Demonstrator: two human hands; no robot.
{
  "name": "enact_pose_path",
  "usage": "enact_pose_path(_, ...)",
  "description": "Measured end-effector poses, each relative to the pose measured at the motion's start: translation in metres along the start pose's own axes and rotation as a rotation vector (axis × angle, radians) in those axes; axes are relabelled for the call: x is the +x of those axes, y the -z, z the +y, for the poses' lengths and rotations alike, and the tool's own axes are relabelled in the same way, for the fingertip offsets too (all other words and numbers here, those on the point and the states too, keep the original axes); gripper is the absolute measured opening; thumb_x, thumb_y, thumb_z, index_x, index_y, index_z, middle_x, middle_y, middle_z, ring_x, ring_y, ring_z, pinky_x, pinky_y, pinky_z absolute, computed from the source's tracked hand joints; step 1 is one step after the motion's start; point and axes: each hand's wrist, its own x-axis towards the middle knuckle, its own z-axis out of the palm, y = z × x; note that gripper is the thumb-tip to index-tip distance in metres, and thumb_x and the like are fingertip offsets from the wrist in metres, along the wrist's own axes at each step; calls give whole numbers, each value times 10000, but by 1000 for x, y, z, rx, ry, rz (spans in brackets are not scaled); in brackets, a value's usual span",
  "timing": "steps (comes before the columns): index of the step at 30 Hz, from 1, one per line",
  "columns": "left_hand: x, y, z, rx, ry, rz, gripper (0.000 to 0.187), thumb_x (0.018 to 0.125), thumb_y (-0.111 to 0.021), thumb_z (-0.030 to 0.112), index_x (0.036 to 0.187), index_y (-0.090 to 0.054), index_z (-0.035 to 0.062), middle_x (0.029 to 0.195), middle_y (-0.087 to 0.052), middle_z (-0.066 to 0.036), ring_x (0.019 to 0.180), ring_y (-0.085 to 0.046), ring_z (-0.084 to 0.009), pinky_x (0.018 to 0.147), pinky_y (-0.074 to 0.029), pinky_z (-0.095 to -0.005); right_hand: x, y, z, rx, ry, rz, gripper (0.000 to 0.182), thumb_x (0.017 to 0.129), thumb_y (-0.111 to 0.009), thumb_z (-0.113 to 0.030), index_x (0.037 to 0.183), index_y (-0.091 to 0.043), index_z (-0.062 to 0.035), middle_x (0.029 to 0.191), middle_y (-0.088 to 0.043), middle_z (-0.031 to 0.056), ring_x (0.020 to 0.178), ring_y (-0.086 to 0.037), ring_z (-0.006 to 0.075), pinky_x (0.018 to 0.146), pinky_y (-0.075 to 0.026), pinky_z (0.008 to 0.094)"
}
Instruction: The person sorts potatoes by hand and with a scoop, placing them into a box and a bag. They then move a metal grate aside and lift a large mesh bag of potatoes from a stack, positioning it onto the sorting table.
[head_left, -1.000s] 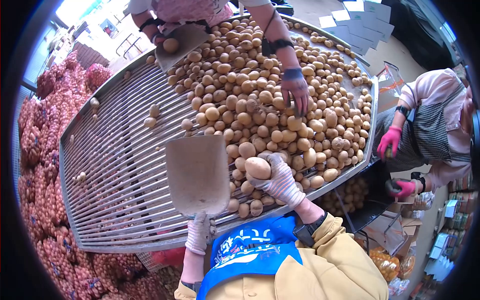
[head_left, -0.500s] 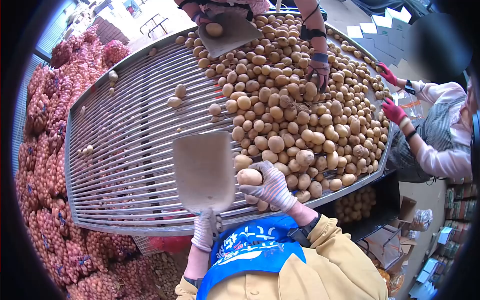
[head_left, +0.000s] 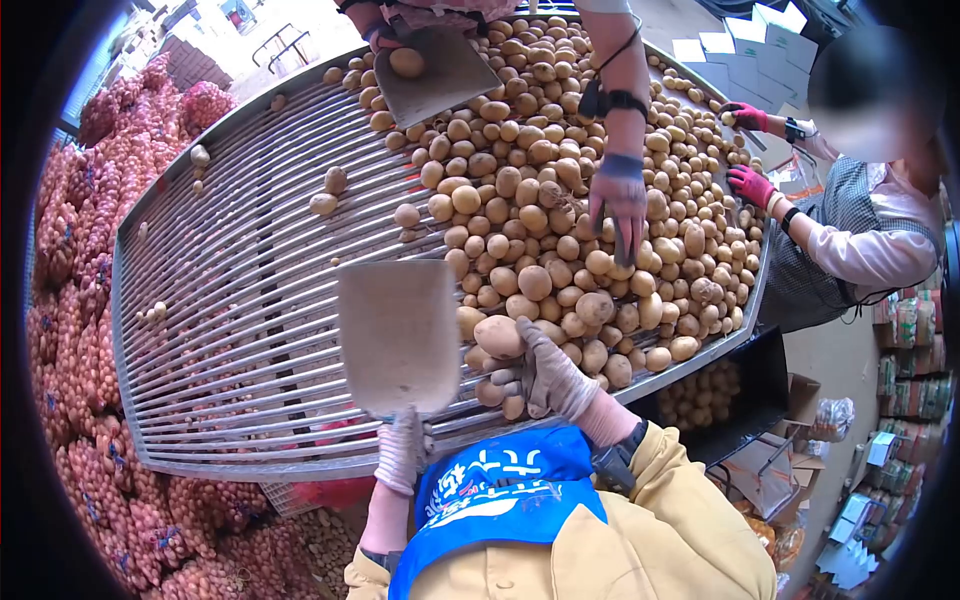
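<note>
My left hand [head_left: 402,452], in a striped glove, is wrapped round the handle of a metal scoop [head_left: 398,335]. The scoop's wide pan is empty and lies over the slatted metal table [head_left: 230,330]. My right hand [head_left: 553,375], in a similar glove, has its fingers and thumb round a large potato [head_left: 499,337], at the near edge of the potato pile [head_left: 560,240]. A few potatoes lie just below that hand, close to the table's rim.
Across the table a co-worker's gloved hand [head_left: 618,205] reaches over the pile; their other hand holds a second scoop [head_left: 435,80] with a potato. A person at the right has red-gloved hands [head_left: 750,185] at the pile. Net sacks [head_left: 95,330] stand left; a black crate [head_left: 700,395] sits below right.
My right hand has turned, its fingers now lower around the potato. The co-worker's hand opposite has moved nearer to me over the pile. The whole view has shifted slightly.
</note>
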Motion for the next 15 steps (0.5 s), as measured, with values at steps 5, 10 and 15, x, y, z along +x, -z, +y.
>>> enact_pose_path(5, -5, -23, -2, 136, 91, -149, 289, 900, -639, 362, 941, -541, 93, 623, -572, -43, 424, -509, -142, 390, -411, -273, 5, -3, 14, -713, 194, 201, 510, 947, -514, -517, 1109, -595, -40, 752, -648, 75, 631, -650, 209, 521, -516, 312)
enact_pose_path(10, -17, -19, 1, -8, 148, -201, 223, 902, -624, 287, 977, -531, 99, 668, -562, -49, 444, -495, -141, 411, -426, -273, -18, 24, -5, -1417, 1189, 381, 363, 898, -666, -278, 1155, -613, -27, 739, -608, 88, 629, -617, 157, 591, -511, 319)
enact_pose_path(15, -12, 26, -7, -176, 172, -63, 203, 890, -624, 285, 945, -531, 114, 640, -543, -18, 439, -484, -126, 414, -428, -265, -27, 50, -11, -1571, 1121, 538, 358, 841, -699, -261, 1119, -619, -51, 913, -636, 136, 774, -633, 305, 687, -522, 405)
